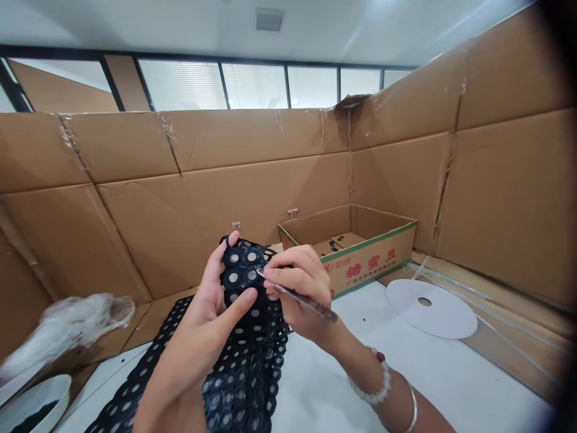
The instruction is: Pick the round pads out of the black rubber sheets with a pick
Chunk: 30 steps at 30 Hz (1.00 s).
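My left hand [211,307] grips the raised end of a black sheet of joined rings [238,288], fingers behind it and thumb on its front. Pale round spots show in rows across the sheet. In my right hand [302,288] is a slim grey tool [311,302], pinched between thumb and fingers; whether it is tweezers or a blade I cannot tell. Its bright tip meets the face of the sheet near one of the rings. The sheet's lower part hangs in folds below my hands, and a longer strip [148,367] lies to the left.
A cardboard box [360,264] with a green rim holds several small black rings. Right of it lies a white disc [430,310] with a central hole. Crumpled clear plastic [85,319] and a white bowl [58,391] sit at left. Tall cardboard walls [252,174] surround the white table [342,367].
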Each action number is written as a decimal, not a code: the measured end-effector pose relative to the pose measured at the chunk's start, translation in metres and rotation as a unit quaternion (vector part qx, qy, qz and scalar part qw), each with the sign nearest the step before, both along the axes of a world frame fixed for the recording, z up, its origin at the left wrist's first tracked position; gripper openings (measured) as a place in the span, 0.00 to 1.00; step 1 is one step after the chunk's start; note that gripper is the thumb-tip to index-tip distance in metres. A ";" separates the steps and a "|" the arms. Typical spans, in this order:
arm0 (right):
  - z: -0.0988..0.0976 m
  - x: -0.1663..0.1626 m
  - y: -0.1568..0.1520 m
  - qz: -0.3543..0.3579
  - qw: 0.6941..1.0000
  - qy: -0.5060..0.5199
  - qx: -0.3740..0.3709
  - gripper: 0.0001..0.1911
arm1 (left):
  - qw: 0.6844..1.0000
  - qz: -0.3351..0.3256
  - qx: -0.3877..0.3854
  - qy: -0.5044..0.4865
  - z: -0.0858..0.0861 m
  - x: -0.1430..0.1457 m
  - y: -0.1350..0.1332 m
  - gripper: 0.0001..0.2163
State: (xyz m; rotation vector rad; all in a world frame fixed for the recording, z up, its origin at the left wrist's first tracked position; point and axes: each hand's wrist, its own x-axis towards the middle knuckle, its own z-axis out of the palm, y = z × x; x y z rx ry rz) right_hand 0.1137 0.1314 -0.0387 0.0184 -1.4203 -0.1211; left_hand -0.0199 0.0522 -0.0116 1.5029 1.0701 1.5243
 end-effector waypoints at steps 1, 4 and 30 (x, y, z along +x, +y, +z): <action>-0.002 -0.001 0.003 -0.021 1.000 -0.004 0.012 0.08 | 1.000 0.015 0.006 0.017 -0.001 0.001 0.001 0.33; -0.009 -0.005 0.011 -0.089 0.995 -0.021 0.040 0.06 | 0.995 0.061 0.030 0.075 -0.004 0.004 0.006 0.32; -0.005 0.006 0.040 0.186 0.892 0.086 -0.403 0.15 | 0.977 0.046 -0.007 0.210 -0.012 0.019 0.011 0.34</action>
